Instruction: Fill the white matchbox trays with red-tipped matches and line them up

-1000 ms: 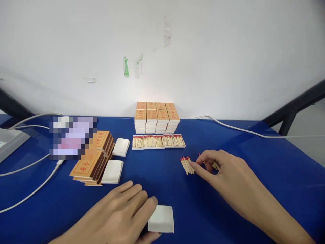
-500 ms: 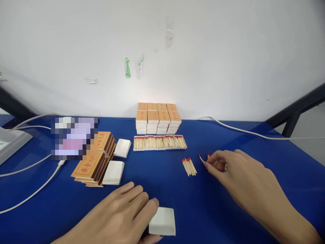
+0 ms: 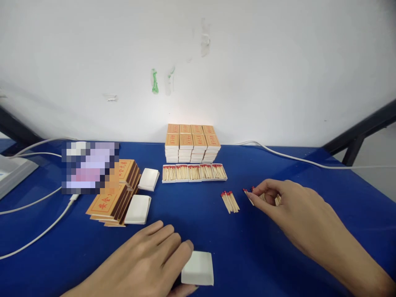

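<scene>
At the lower middle, my left hand (image 3: 148, 262) grips the left side of a white matchbox tray (image 3: 199, 269), thumb low and fingers above. No matches show inside that tray. Over on the right, my right hand (image 3: 287, 210) is curled in a pinch on the tabletop, thumb and index fingertip at some red-tipped matches (image 3: 245, 191). The palm and fingers hide most of these sticks. A small pile of loose matches (image 3: 230, 201) lies just left of the right hand. Further back stand several trays filled with matches (image 3: 194, 173), side by side in a row.
Stacked closed matchboxes (image 3: 192, 142) stand against the wall. At left are piled orange matchbox sleeves (image 3: 108, 202) and white trays (image 3: 138, 209), (image 3: 149, 179). A blurred-out phone (image 3: 93, 165) and white cables (image 3: 43, 239) lie beyond them on the blue table (image 3: 198, 231).
The right fingertips have shifted slightly, and the match at the thumb now sits closer to the others. My left hand and its tray stay put.
</scene>
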`<state>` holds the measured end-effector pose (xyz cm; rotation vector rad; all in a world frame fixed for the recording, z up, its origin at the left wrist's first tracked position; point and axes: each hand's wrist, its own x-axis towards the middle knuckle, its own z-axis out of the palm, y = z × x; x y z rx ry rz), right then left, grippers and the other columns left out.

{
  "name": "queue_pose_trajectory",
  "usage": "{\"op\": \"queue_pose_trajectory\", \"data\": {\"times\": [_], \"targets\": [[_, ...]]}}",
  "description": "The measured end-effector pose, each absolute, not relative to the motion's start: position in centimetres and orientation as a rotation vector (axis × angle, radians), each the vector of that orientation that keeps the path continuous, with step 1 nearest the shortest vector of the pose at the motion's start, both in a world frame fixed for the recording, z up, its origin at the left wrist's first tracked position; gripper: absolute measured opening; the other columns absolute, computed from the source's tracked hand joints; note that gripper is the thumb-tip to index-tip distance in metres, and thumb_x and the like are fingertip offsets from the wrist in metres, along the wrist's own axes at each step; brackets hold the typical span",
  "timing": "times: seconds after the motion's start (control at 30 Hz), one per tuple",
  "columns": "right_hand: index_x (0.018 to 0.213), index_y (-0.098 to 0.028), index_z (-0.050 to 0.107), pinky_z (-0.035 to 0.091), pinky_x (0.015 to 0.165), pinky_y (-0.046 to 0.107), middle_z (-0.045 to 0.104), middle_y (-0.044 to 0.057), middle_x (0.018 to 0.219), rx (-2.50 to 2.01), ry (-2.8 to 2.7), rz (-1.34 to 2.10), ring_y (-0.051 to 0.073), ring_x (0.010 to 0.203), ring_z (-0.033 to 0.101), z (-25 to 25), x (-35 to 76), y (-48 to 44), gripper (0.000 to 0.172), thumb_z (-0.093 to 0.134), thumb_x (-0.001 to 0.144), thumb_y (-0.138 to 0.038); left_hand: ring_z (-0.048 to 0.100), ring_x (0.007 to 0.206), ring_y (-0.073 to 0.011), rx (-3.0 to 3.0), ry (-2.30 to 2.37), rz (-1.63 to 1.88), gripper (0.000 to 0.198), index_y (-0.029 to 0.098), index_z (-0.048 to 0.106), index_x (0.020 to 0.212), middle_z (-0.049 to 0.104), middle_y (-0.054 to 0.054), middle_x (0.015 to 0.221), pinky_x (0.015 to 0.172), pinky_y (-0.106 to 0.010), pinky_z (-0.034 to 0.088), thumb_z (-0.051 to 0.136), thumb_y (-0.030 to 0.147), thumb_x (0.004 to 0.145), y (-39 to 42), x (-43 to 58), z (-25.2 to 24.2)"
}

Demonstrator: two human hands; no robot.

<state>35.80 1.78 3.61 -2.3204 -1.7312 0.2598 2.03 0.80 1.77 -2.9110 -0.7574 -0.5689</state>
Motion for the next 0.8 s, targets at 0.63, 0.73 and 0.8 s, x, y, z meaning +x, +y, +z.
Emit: {"op": "queue_pose_trajectory", "data": {"times": [0.63, 0.73, 0.8], "targets": [[0.096, -0.034, 0.082, 0.046, 0.065, 0.041, 0.077, 0.005, 0.083, -2.261, -1.677, 0.307, 0.031, 0.081, 0.071, 3.8, 34.4, 2.1, 0.049, 0.059, 0.097, -0.078, 0.083, 0.104, -0.0255, -2.996, -0.803, -0.511, 0.029, 0.019, 0.07, 0.13, 0.084, -0.004, 0.111, 0.104, -0.041, 0.064, 0.072, 0.043, 0.115, 0.3, 1.5, 1.6], [0.094, -0.033, 0.082, 0.043, 0.063, 0.041, 0.079, 0.008, 0.085, -2.368, -1.699, 0.175, 0.036, 0.085, 0.072, 3.9, 34.7, 2.2, 0.044, 0.061, 0.098, -0.071, 0.083, 0.1, -0.0249, -2.97, -0.773, -0.56, 0.031, 0.018, 0.071, 0.127, 0.084, -0.005, 0.107, 0.102, -0.04, 0.064, 0.057, 0.045, 0.122, 0.2, 1.5, 1.8], [0.091, -0.032, 0.081, 0.041, 0.063, 0.04, 0.079, 0.009, 0.085, -2.406, -1.735, 0.152, 0.038, 0.088, 0.072, 3.8, 34.8, 2.2, 0.04, 0.061, 0.099, -0.066, 0.083, 0.1, -0.0239, -2.958, -0.762, -0.573, 0.038, 0.018, 0.071, 0.127, 0.084, -0.005, 0.106, 0.103, -0.039, 0.063, 0.041, 0.043, 0.126, 0.3, 1.6, 1.9]]}}
